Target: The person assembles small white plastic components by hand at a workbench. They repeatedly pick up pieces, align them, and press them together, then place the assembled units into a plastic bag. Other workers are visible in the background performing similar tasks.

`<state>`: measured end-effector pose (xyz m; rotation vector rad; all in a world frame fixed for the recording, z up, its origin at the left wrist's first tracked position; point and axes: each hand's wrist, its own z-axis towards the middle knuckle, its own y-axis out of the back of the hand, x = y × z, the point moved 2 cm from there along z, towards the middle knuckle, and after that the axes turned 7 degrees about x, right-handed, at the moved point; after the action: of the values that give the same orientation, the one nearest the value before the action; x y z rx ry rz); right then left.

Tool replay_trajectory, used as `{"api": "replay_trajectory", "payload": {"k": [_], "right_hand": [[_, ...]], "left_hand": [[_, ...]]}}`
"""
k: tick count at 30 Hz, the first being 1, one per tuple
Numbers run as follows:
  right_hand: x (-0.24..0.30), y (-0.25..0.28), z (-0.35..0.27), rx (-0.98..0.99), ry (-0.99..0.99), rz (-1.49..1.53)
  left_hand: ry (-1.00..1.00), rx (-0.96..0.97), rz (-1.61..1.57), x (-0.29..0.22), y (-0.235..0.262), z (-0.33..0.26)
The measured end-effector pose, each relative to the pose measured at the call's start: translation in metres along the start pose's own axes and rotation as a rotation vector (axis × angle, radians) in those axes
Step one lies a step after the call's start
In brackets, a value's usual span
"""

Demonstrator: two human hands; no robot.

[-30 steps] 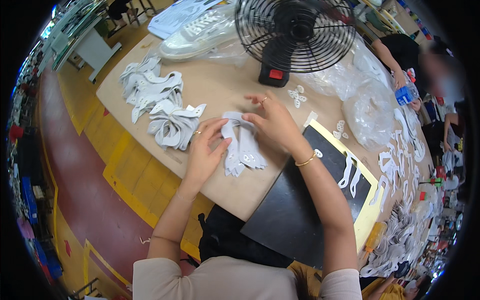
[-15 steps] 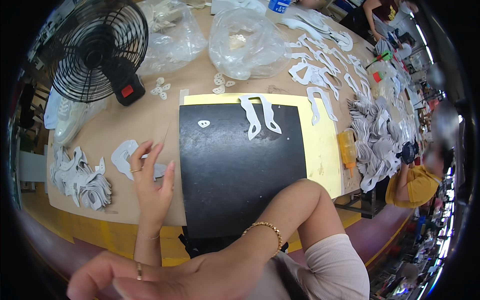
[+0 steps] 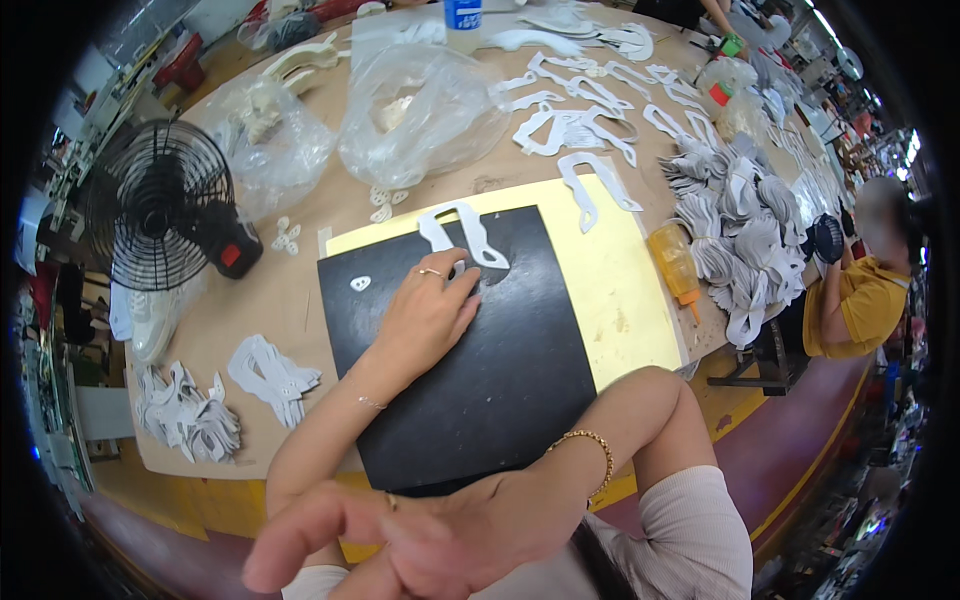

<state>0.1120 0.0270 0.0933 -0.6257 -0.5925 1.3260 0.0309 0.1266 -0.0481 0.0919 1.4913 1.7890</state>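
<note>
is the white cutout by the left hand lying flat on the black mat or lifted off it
Flat. The white cutout lies spread across the black mat's top edge, with the left hand's fingertips resting at its lower end.

Bright, fisheye-bent edges (near hand seemingly blurred)

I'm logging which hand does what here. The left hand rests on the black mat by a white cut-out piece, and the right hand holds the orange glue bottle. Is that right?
Not quite. The head view shows the right hand raised, blurred and empty near the camera; the orange glue bottle stands untouched on the yellow board. The left hand does rest on the black mat by the white cut-out piece.
</note>
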Motion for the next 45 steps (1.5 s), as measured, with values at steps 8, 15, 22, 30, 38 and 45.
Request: {"api": "replay_trajectory", "payload": {"k": [8, 15, 22, 30, 38, 45], "right_hand": [[0.025, -0.042, -0.016, 0.028, 0.059, -0.071], [0.029, -0.053, -0.022, 0.063, 0.131, -0.148], [0.022, -0.052, -0.030, 0.257, 0.217, -0.255], [0.019, -0.066, -0.027, 0.190, 0.219, -0.231], [0.011, -0.058, -0.016, 0.180, 0.208, -0.262], [0.010, -0.035, -0.013, 0.301, 0.155, -0.297]], "left_hand": [[0.395, -0.024, 0.394, 0.046, -0.007, 0.051], [0.700, 0.191, 0.348, 0.085, -0.013, 0.066], [0.618, -0.114, -0.257, 0.086, -0.022, 0.075], [0.552, -0.158, -1.245, 0.073, 0.003, 0.044], [0.314, -0.515, -1.250, 0.062, 0.068, -0.034], [0.564, -0.734, -0.788, 0.058, 0.094, -0.110]]}}
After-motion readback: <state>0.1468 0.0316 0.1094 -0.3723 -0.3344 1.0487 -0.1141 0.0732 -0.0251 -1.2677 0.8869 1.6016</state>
